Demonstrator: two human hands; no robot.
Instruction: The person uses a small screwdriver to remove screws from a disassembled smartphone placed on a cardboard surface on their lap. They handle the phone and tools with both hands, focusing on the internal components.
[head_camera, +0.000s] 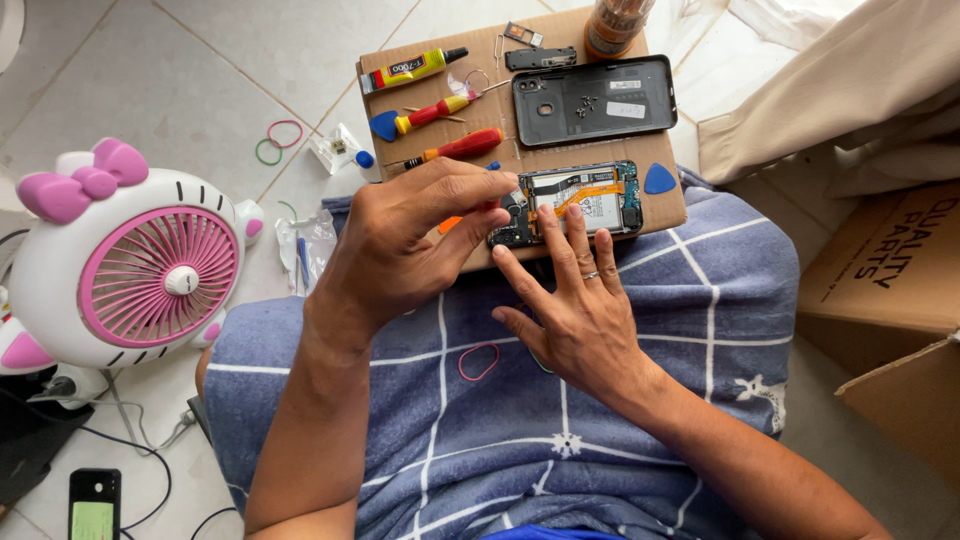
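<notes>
One opened phone (580, 203) on the cardboard sheet (420, 50) across my lap, back off, battery and orange flex cable showing. It sits at the near edge of the sheet, just below the black back cover (592, 100).

My left hand (400, 250) is at the phone's left end, fingers curled together and pinching a small tool; only an orange bit (450, 224) and a blue tip (493, 166) show, the rest is hidden under the fingers. My right hand (575, 310) lies flat, fingers spread slightly, fingertips (548, 222) pressing on the phone's lower edge. One ring on that hand.

Count on the cardboard:
- 2 red-handled screwdrivers (455, 147), side by side
- 1 glue tube (410, 70), yellow and red, black nozzle
- 2 blue picks: one at the left (384, 125), one right of the phone (659, 179)
- 1 SIM tray (523, 35), 1 black plastic strip (540, 58)
- 1 jar (613, 25) at the top edge
- small screws lying in the back cover; too small to count

Off the sheet: 3 rubber bands, one pink on my lap blanket (478, 362), one pink (285, 133) and one green (268, 152) on the floor tiles. 1 white-and-pink fan (140, 265) at my left. 1 second phone (94, 505) on the floor, screen lit. 1 cardboard box (890, 290) at my right.
</notes>
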